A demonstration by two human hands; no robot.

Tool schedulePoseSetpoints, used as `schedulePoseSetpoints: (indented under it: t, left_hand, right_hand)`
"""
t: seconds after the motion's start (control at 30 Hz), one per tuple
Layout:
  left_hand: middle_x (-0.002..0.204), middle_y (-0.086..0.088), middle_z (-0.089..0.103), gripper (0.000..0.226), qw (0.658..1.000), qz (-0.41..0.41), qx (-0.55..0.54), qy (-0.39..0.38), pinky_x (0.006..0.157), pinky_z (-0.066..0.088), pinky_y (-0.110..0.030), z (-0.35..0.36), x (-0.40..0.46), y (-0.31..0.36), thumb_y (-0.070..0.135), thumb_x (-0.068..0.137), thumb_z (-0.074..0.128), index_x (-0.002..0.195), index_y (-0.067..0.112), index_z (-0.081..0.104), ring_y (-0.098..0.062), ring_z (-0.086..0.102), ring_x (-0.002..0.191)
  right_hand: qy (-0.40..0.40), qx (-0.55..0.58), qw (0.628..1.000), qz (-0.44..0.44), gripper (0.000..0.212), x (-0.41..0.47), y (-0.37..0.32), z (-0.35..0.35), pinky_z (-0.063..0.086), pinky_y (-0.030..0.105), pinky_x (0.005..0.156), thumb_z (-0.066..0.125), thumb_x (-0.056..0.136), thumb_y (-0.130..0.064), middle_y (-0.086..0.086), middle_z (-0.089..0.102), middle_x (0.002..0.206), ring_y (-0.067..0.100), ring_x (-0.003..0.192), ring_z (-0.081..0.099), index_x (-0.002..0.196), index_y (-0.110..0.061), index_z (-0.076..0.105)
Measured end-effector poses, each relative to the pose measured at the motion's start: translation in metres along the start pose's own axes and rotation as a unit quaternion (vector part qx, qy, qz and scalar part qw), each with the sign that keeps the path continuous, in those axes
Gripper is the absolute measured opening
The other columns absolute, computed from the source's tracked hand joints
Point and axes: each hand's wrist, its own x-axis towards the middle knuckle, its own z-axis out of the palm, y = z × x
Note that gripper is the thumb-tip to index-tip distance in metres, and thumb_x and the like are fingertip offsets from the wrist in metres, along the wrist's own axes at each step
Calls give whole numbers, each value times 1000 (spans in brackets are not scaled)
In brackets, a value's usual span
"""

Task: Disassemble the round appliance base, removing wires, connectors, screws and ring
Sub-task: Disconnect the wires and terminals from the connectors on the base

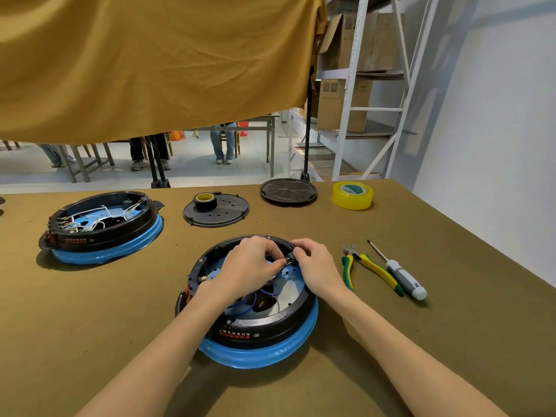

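Observation:
The round appliance base (255, 332), black with a blue ring (270, 355) under it, lies open side up near the table's front. Blue wires (240, 305) curl inside it. Both hands are over its far rim. My left hand (249, 266) pinches a small connector (287, 261) with metal pins at the inner far right wall. My right hand (316, 266) grips the black socket part (296, 254) on the rim right beside that connector. Most of the base's inside is hidden by my hands.
A second open base (102, 224) with white wires lies at the left. Behind are a black cover plate (222, 215) bearing a small tape roll (205, 200), another black disc (288, 191) and a yellow tape roll (352, 194). Pliers (370, 269) and a screwdriver (400, 272) lie right of the base.

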Motion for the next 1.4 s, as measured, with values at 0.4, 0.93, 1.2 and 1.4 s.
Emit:
schedulePoseSetpoints:
  t: [0.4,0.93,1.2,1.4]
  left_hand:
    - [92,17,56,8,991,43,108,63,67,38,-29,10,-1,3,36,94,65,88,32,65,-7,52,81]
    - [93,13,51,11,993,37,103,37,70,46,-32,12,-3,6,29,96,65,87,28,59,-12,56,82]
    - [87,14,55,5,979,112,152,74,78,38,-28,6,-8,4,32,100,64,97,29,66,-13,50,86]
    - [91,13,66,9,989,75,94,82,81,49,-30,7,-8,7,34,97,67,102,30,74,-7,58,83]
  right_hand:
    - [6,-25,1000,-5,29,-2,-1,0,51,44,104,48,106,-20,-2,68,119,16,113,62,130,-19,65]
    - [1,-17,1000,-5,30,-4,-1,-1,50,45,104,46,107,-18,-3,67,118,16,113,61,131,-19,64]
    - [1,-4,1000,-6,31,-7,-3,-1,49,45,105,44,108,-19,1,68,122,18,115,60,133,-17,63]
    - [4,-1,1000,-4,31,-8,-3,0,48,45,106,45,108,-19,0,69,121,17,115,61,132,-16,65]
